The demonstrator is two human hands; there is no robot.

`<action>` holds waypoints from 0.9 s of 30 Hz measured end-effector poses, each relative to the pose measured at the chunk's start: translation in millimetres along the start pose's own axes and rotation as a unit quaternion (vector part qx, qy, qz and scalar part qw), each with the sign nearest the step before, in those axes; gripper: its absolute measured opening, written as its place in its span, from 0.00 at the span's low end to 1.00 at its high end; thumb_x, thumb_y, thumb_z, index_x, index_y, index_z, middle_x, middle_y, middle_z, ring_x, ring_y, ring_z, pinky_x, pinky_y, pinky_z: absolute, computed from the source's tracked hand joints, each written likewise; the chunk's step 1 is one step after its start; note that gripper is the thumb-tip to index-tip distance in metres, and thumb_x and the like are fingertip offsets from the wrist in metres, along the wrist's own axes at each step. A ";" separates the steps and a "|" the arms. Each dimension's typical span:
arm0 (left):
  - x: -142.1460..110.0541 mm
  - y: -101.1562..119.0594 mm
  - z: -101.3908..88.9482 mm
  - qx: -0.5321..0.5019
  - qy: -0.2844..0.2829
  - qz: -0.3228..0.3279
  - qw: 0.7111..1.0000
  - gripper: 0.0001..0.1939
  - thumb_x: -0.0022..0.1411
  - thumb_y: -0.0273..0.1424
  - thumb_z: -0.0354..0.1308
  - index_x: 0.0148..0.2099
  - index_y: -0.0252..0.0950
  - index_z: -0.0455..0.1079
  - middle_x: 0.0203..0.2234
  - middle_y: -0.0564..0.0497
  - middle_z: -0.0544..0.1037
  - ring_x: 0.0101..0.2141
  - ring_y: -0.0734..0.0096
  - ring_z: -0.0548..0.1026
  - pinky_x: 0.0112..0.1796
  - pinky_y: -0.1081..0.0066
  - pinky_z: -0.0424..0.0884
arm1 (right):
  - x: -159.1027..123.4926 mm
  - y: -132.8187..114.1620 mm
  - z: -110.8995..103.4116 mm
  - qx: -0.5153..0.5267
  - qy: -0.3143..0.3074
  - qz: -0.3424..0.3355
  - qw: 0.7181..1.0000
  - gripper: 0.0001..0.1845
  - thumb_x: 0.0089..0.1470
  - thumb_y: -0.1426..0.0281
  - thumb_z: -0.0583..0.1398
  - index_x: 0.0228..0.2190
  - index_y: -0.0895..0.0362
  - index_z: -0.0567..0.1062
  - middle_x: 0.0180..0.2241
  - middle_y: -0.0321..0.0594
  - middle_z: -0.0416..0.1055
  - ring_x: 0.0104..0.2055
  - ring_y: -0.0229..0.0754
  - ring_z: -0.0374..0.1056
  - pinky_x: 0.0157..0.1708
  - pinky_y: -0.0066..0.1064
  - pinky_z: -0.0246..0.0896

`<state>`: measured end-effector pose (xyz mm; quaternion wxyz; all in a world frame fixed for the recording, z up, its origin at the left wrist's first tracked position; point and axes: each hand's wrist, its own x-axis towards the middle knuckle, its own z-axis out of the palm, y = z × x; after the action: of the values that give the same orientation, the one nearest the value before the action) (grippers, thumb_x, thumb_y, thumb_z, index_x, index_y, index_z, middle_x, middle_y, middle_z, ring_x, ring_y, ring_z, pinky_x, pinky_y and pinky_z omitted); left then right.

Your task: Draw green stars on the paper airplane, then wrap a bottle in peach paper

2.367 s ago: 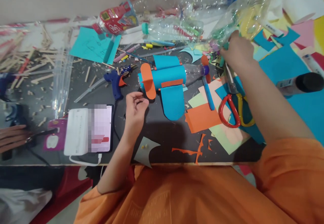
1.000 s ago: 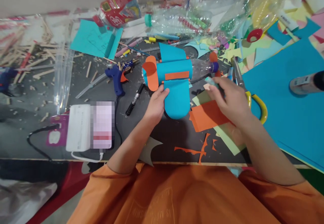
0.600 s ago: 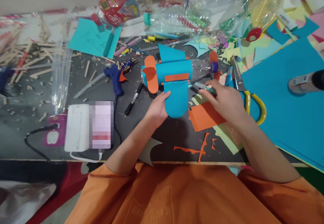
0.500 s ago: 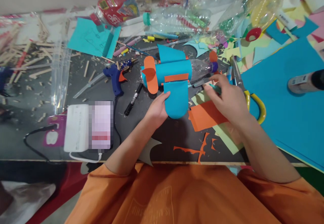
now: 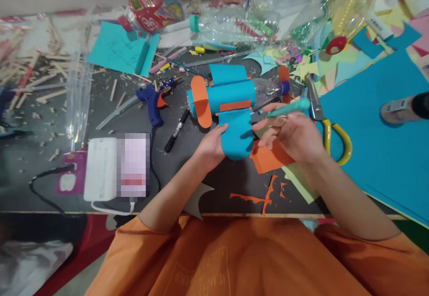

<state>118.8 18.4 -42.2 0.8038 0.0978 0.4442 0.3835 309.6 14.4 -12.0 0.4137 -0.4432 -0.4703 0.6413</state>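
We have the bottle plane (image 5: pixel 234 91) just right of the glue gun (image 5: pixel 152 104), nose pointing away from it. Clear bottle, blue wrap, orange strip (image 5: pixel 235 106) along the body. Tail piece (image 5: pixel 201 102): orange, rounded ends, on the end nearest the gun. Purple cap (image 5: pixel 284 87) and orange propeller (image 5: pixel 283 72) on the far end. Near wing (image 5: pixel 236 135) and far wing (image 5: pixel 228 73): blue, near one rounded at the tip.

Our left hand (image 5: pixel 212 148), right of and below the gun, pinches the near wing, thumb on top, other fingertips hidden. Right hand (image 5: pixel 298 137), well right of the gun, is half curled around a teal tool (image 5: pixel 291 107).

Versus 2.4 s ago: our left hand was off the plane, the right out over the scraps. Versus 0.5 s ago: same left grip; right hand has rolled over, exposing the tool's thick end.
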 end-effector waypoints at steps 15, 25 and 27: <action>-4.8 2.0 -2.7 0.106 -0.078 0.038 0.991 0.18 0.36 0.23 0.56 0.34 0.38 0.76 0.41 0.49 0.84 0.51 0.50 0.79 0.51 0.57 0.76 | -1.0 24.0 32.7 -0.269 0.107 -0.158 0.944 0.10 0.60 0.58 0.60 0.35 0.48 0.78 0.35 0.41 0.79 0.35 0.48 0.75 0.34 0.41 0.72; 1.0 1.1 -8.7 0.086 -0.092 0.033 0.992 0.16 0.33 0.22 0.57 0.31 0.36 0.72 0.29 0.51 0.81 0.42 0.58 0.81 0.42 0.66 0.77 | 2.3 36.9 35.1 -0.287 0.100 -0.248 0.920 0.04 0.58 0.68 0.61 0.33 0.53 0.78 0.33 0.39 0.82 0.36 0.43 0.78 0.36 0.34 0.75; 0.7 1.2 -8.5 0.083 -0.093 0.037 0.992 0.15 0.34 0.22 0.57 0.30 0.36 0.71 0.27 0.53 0.80 0.40 0.60 0.81 0.40 0.67 0.77 | 2.7 37.9 34.1 -0.288 0.104 -0.250 0.919 0.05 0.58 0.68 0.61 0.33 0.53 0.78 0.33 0.39 0.82 0.35 0.43 0.78 0.36 0.33 0.75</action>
<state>111.7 18.2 -47.0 0.8161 0.2157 0.3940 0.3636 271.9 0.6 -43.7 0.4618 -0.4747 -0.6846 0.3044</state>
